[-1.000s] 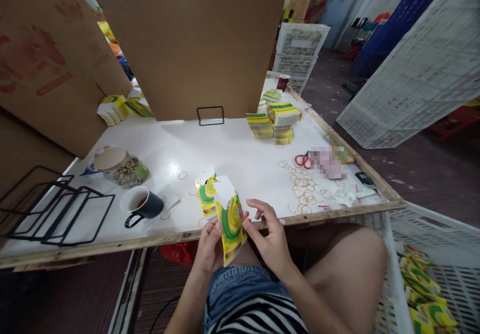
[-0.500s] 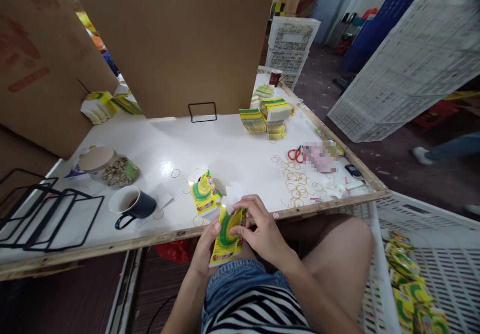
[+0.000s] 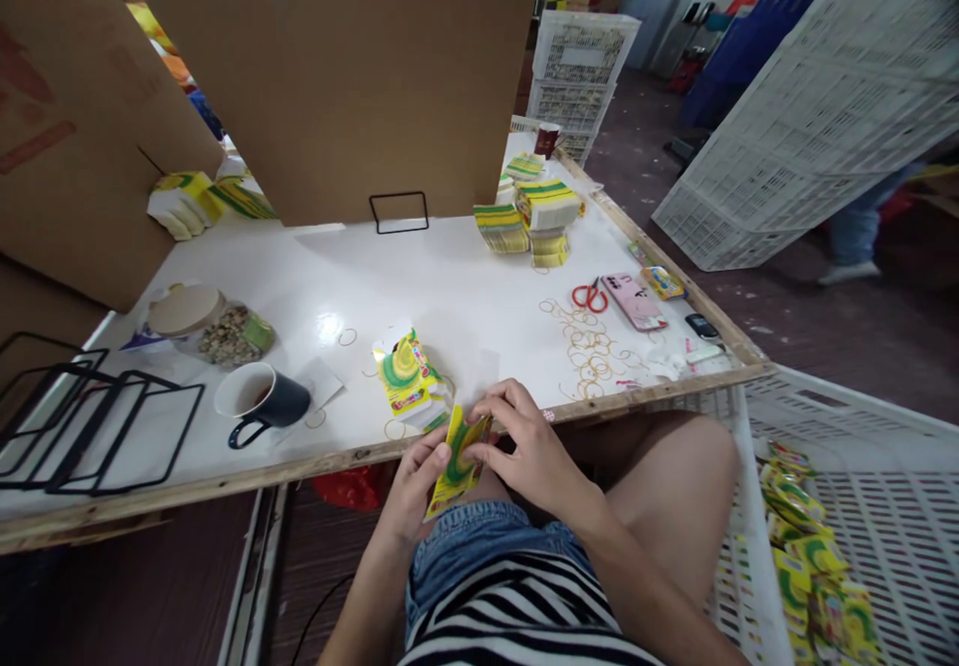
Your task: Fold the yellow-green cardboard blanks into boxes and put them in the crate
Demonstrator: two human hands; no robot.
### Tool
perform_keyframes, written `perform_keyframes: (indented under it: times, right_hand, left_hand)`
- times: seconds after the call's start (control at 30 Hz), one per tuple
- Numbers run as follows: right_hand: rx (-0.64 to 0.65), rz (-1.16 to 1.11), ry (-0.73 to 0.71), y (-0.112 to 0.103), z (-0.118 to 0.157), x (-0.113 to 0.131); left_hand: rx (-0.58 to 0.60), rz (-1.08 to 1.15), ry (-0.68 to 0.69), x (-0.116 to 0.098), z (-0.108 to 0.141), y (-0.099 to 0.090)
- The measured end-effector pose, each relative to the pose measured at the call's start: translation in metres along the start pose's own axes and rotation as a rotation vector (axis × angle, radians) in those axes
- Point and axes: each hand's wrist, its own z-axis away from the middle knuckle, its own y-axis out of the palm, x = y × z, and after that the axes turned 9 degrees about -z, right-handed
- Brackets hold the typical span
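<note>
Between my two hands, just off the table's front edge above my lap, is a yellow-and-green printed packet [image 3: 455, 466]. My left hand [image 3: 417, 481] is closed on its left edge, thumb on the front face. The fingers and thumb of my right hand [image 3: 522, 446] pinch its right side, partly covering it. The packet looks tilted and bent. Just beyond, similar yellow-and-green packets [image 3: 406, 376] lie in a small pile on the white table [image 3: 442, 292]. Several rubber bands [image 3: 588, 346] are scattered to the right.
On the left are a dark mug [image 3: 274, 408], a jar [image 3: 232, 332] and a black wire rack [image 3: 127, 436]. Scissors [image 3: 589, 297], a phone [image 3: 635, 302] and packet bundles [image 3: 550, 205] lie right. A white crate [image 3: 891, 506] holds packets. Cardboard [image 3: 337, 77] stands behind.
The packet in my hands has turned more edge-on, and my left hand has shifted slightly up. The view has moved a little. At the far right, a person's leg has changed position.
</note>
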Motion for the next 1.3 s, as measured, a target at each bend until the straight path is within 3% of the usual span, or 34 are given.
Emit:
perform_keyframes:
  times: [0.2,0.3,0.37,0.47,0.53,0.63,0.8,1.0,1.2,1.3]
  right_hand:
    - [0.038,-0.047,-0.024,-0.007,0.005,0.001]
    - [-0.12,-0.085,-0.02,-0.002,0.009,-0.002]
    - [-0.201,-0.15,0.047,0.003,0.012,-0.005]
    - [-0.152,-0.309,0.204,0.009,0.015,-0.009]
    - [-0.161,-0.368,0.276,0.012,0.016,-0.013]
    - [-0.252,-0.357,0.311,0.014,0.017,-0.016]
    - [-0.291,-0.282,0.304,0.009,0.02,-0.019]
    - [-0.178,-0.431,0.193,-0.007,0.03,-0.023]
    - [-0.008,-0.476,0.234,-0.023,0.031,-0.025]
    - [0.059,-0.446,0.249,-0.028,0.03,-0.024]
  left_hand:
    - [-0.012,-0.028,-0.002,-0.008,-0.001,0.005]
    - [-0.033,-0.048,0.005,-0.01,-0.001,0.008]
    - [-0.087,-0.063,0.048,-0.007,-0.002,0.009]
    - [-0.14,-0.099,0.101,-0.001,-0.002,0.012]
    - [-0.115,-0.135,0.109,0.003,-0.002,0.015]
    - [-0.094,-0.243,0.168,0.005,-0.003,0.021]
    - [-0.201,-0.443,0.295,0.002,-0.002,0.024]
    - [0.032,-0.437,0.259,-0.004,0.003,0.018]
    - [0.287,-0.299,0.11,-0.009,0.004,0.018]
    - [0.326,-0.25,0.086,-0.009,0.003,0.02]
